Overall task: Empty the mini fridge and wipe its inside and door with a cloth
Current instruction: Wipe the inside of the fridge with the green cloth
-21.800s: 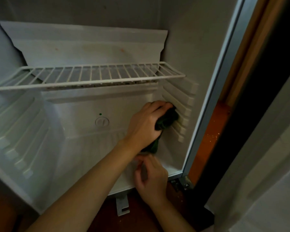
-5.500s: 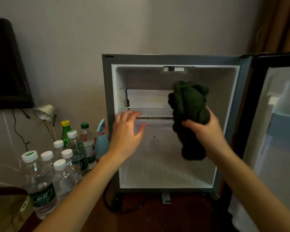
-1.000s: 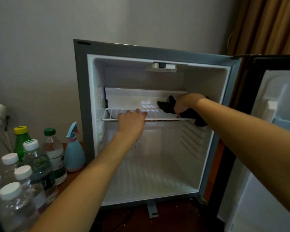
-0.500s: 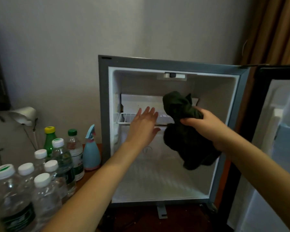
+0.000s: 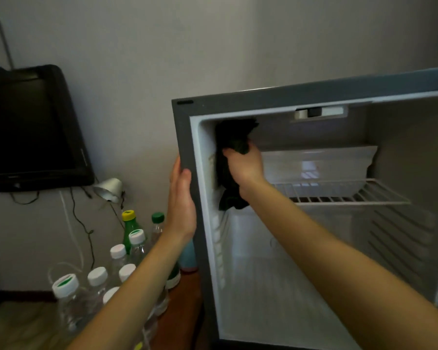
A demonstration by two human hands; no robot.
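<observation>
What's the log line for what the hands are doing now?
step: wiping inside mini fridge | right hand: grips cloth against upper left inner wall | left hand: holds left front edge | bottles: outside

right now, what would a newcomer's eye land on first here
The open grey mini fridge with a white inside fills the right of the view. The right hand presses a dark green cloth to its upper left wall, while the left hand grips the frame's left edge. Clear plastic bottles with white caps crowd the lower left.
</observation>
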